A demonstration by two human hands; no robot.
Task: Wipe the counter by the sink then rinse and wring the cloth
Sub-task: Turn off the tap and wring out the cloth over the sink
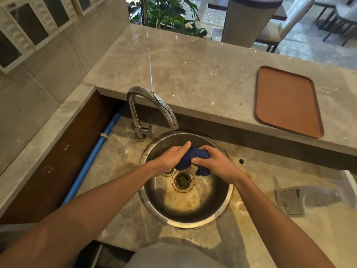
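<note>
Item: cloth [195, 158], dark blue, bunched into a wad, held over the round steel sink [222, 207] just in front of the faucet [154, 105] spout; no water stream visible

Holders: left hand [172, 157] grips the wad's left end, fingers curled round it; right hand [214, 163] grips the right end, fingers closed over it, thumb pressing on top

Handling, as judged: soft, limp, probably wet and so heavier than dry, somewhat slippery; not fragile. Take hold at both ends of the bunch, hands close together, for twisting

Nearby: drain strainer [182, 180] with greenish debris below; stained counter [119, 161] round the rim; brown tray [287, 101] on the raised ledge
</note>
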